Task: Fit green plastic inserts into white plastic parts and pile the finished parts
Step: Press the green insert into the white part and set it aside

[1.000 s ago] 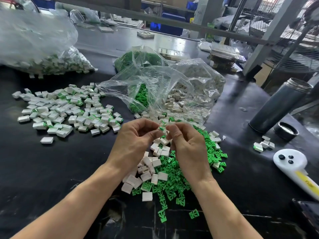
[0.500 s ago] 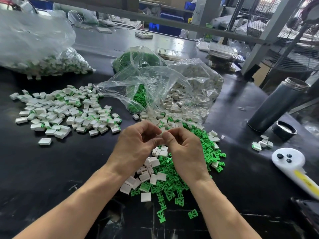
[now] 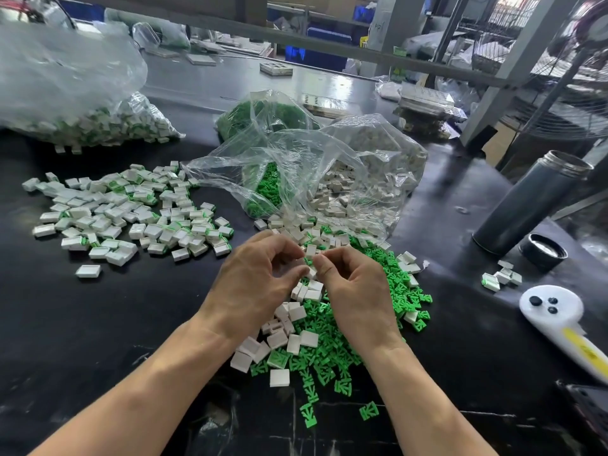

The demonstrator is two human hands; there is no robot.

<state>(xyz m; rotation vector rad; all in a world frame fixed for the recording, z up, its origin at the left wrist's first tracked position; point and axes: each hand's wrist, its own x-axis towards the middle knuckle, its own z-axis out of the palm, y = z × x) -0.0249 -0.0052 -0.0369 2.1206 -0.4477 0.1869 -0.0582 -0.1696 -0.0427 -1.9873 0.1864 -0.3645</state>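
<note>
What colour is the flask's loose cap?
Black, with a pale lining inside. The cap shows in the head view, beside the grey flask.

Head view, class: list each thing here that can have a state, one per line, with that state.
Left hand: fingers curled, pinching a small part.
Right hand: fingers curled, pinching at the same spot.
Flask: lid off, mouth open.
Flask lid: lying beside the flask.
Clear bag: mouth open, parts spilling out.
Finished pile: spread loosely.

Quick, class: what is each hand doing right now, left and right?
Left hand: fingers curled, pinching a white plastic part at the fingertips.
Right hand: fingers curled, pinching at that same part; what else it holds cannot be told.
</note>
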